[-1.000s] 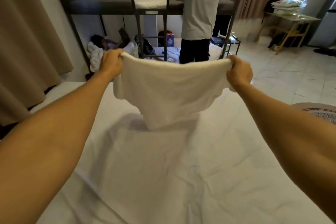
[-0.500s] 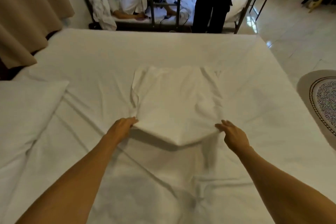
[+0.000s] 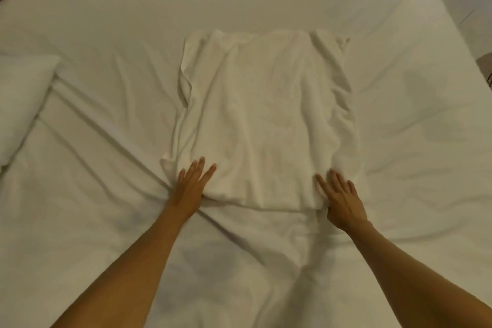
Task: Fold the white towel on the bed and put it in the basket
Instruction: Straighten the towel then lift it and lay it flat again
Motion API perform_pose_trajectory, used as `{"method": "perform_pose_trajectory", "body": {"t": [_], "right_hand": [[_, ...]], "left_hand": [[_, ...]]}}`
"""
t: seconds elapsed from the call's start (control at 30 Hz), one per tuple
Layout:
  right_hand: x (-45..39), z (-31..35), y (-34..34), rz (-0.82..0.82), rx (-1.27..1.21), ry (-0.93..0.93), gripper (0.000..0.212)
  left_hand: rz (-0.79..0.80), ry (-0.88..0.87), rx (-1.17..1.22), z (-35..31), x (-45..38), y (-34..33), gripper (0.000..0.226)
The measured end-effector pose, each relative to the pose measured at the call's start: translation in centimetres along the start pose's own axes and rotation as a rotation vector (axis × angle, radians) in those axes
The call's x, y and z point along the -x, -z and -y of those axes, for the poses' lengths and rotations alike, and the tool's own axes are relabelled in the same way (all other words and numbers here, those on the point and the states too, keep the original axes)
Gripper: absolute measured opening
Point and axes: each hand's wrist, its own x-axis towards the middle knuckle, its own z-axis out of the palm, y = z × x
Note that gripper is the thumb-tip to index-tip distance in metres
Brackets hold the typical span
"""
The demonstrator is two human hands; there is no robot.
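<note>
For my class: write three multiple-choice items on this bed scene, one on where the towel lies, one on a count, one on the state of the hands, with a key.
1. Where does the white terry towel lie?
A. Spread on the white bed sheet
B. Over the white pillow
C. On the floor

2. How many hands touch the towel?
A. None
B. One
C. Two

3. How are the hands held?
A. Closed in fists
B. Flat, fingers spread
C. Raised in the air

Key: 1 A, sheet shows all round it. 2 C, the left hand and right hand both rest on its near edge. 3 B, the palms press down, open.
</note>
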Motion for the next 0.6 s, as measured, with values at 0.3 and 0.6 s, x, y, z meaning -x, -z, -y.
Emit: {"method": "perform_pose_trajectory", "body": {"t": [0.3, 0.6], "right_hand": [[0.1, -0.8, -0.6, 0.166, 0.053, -0.015, 0.082], [7.9, -0.8, 2.0, 0.276, 0.143, 0.0, 0.081]], "left_hand": [[0.072, -0.061, 0.053, 1.2, 0.6, -0.2, 0.08], [0.095, -0.2, -0.115, 0.1, 7.5, 1.7, 0.073]]}}
